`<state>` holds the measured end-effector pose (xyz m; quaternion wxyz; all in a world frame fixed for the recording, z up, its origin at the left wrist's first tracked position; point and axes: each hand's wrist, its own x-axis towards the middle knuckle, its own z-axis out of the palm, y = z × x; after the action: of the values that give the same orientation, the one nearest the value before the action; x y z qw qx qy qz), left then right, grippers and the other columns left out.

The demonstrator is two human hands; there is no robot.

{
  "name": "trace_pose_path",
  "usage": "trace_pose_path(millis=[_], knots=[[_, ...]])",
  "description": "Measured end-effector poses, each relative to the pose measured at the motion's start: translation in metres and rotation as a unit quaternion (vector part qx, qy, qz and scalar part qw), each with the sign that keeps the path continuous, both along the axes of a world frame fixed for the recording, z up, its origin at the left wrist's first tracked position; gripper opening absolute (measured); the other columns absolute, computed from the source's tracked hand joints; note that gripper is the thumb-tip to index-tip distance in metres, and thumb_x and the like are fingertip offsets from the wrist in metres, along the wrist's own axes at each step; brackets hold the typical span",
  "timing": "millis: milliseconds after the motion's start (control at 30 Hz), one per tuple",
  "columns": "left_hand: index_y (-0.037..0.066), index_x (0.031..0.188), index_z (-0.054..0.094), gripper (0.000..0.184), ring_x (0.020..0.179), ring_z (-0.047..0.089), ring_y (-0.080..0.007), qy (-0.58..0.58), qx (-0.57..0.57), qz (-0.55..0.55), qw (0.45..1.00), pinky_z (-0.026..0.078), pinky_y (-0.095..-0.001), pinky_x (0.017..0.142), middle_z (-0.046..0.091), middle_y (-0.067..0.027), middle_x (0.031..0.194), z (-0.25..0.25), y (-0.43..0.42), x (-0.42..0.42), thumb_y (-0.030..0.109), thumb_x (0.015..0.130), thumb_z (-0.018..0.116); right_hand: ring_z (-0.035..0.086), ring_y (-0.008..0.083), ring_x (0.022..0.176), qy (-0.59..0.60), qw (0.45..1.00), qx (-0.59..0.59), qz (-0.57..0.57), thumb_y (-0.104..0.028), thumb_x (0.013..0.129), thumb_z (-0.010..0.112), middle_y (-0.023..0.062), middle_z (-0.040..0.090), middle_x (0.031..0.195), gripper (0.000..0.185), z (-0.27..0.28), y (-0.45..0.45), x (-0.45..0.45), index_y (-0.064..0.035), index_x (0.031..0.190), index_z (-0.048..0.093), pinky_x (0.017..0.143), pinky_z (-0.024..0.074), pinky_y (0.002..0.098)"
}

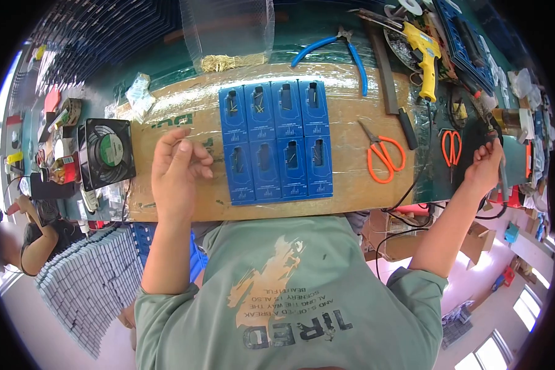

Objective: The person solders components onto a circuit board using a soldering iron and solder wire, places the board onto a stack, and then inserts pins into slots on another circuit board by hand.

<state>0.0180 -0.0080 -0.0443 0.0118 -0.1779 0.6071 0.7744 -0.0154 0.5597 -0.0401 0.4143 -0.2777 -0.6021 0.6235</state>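
Observation:
Several blue printed packs [266,169] stand side by side in two rows on the cardboard-covered table, each with a cut-out window showing small thin pieces inside. Just left of them, my left hand [182,166] is raised with its fingers loosely curled and apart, holding nothing. Far to the right, my right hand [484,165] is closed at the table's right side, beside a dark tool and a cable. What its fingers grip is too small to make out.
Orange-handled scissors [382,159] and a second orange-handled pair [451,148] lie at right. Behind are blue-handled pliers [359,61] and a yellow glue gun [427,58]. A black fan [108,151] stands left. Another person [34,240] is at far left.

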Motion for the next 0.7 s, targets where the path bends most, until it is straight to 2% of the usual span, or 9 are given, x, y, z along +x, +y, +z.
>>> trace_pose_path(millis=[67,133,200,233,333,433,533,633,700], knots=[[0.006,0.130,0.051,0.025,0.074,0.061,-0.0160,0.024,-0.029,0.020,0.999,0.051,-0.0285,0.064,0.064,-0.0090,0.087,0.002,0.002,0.001,0.012,0.105,0.052,0.052,0.0079,0.060,-0.053,0.997,0.064,-0.006,-0.016,0.095,0.070,0.0015,0.057,0.077,0.015,0.016,0.000,-0.006,-0.0016,0.094,0.064,0.051,0.0382,0.0208],[0.006,0.131,0.049,0.027,0.075,0.062,-0.0156,0.063,-0.052,0.030,0.996,0.051,-0.0279,0.064,0.064,-0.0093,0.088,0.000,0.001,0.001,0.012,0.106,0.051,0.050,0.0057,0.060,-0.076,0.993,0.083,0.031,-0.017,0.094,0.073,-0.0012,0.057,0.076,0.014,0.024,0.006,-0.010,-0.0054,0.090,0.065,0.050,0.0375,0.0189],[0.001,0.125,0.055,0.023,0.077,0.062,-0.0163,0.097,-0.048,0.030,0.994,0.052,-0.0300,0.064,0.064,-0.0098,0.090,-0.005,-0.002,0.003,0.009,0.103,0.052,0.050,0.0057,0.060,-0.096,0.990,0.102,0.023,-0.018,0.093,0.073,-0.0013,0.057,0.076,0.014,0.029,-0.001,-0.018,-0.0057,0.091,0.065,0.050,0.0374,0.0188],[-0.001,0.121,0.058,0.022,0.079,0.062,-0.0167,0.113,-0.045,0.030,0.992,0.053,-0.0310,0.065,0.063,-0.0101,0.091,-0.009,-0.005,0.004,0.007,0.102,0.052,0.050,0.0057,0.060,-0.092,0.991,0.088,0.027,-0.018,0.093,0.074,-0.0015,0.057,0.076,0.015,0.027,0.001,-0.021,-0.0060,0.092,0.065,0.050,0.0372,0.0190],[-0.003,0.107,0.067,0.017,0.081,0.062,-0.0176,0.130,-0.121,-0.060,0.982,0.054,-0.0338,0.069,0.063,-0.0102,0.091,-0.018,-0.019,0.006,0.001,0.095,0.056,0.049,0.0059,0.062,-0.073,0.996,0.031,0.050,-0.020,0.093,0.075,-0.0018,0.056,0.078,0.016,0.015,0.014,-0.022,-0.0068,0.095,0.066,0.051,0.0371,0.0197],[-0.004,0.097,0.072,0.016,0.082,0.061,-0.0181,0.072,-0.052,-0.097,0.991,0.055,-0.0346,0.076,0.063,-0.0096,0.088,-0.009,-0.014,0.005,-0.002,0.090,0.058,0.049,0.0067,0.063,-0.045,0.995,-0.046,0.072,-0.020,0.093,0.076,-0.0014,0.056,0.081,0.018,0.002,0.018,-0.019,-0.0062,0.100,0.066,0.052,0.0371,0.0208],[-0.005,0.108,0.071,0.021,0.082,0.062,-0.0183,0.028,0.112,-0.088,0.989,0.054,-0.0333,0.079,0.063,-0.0081,0.086,-0.014,-0.015,0.001,0.000,0.092,0.058,0.049,0.0077,0.064,-0.046,0.993,-0.088,0.072,-0.017,0.093,0.075,-0.0003,0.056,0.083,0.020,-0.005,0.008,-0.012,-0.0041,0.106,0.066,0.051,0.0360,0.0215],[-0.005,0.118,0.067,0.027,0.082,0.063,-0.0180,0.016,0.145,-0.069,0.987,0.054,-0.0335,0.079,0.064,-0.0070,0.085,-0.004,-0.005,-0.006,0.003,0.094,0.059,0.049,0.0079,0.064,-0.075,0.989,-0.097,0.083,-0.016,0.094,0.073,0.0001,0.057,0.083,0.020,-0.003,-0.009,-0.001,-0.0037,0.108,0.065,0.052,0.0353,0.0219],[-0.005,0.123,0.065,0.030,0.082,0.063,-0.0165,-0.004,0.035,-0.062,0.997,0.054,-0.0321,0.076,0.065,-0.0068,0.086,-0.008,-0.004,-0.007,0.007,0.096,0.060,0.049,0.0077,0.063,-0.107,0.987,-0.089,0.082,-0.015,0.095,0.072,0.0003,0.057,0.082,0.020,-0.001,-0.025,0.012,-0.0032,0.109,0.064,0.051,0.0347,0.0219]])
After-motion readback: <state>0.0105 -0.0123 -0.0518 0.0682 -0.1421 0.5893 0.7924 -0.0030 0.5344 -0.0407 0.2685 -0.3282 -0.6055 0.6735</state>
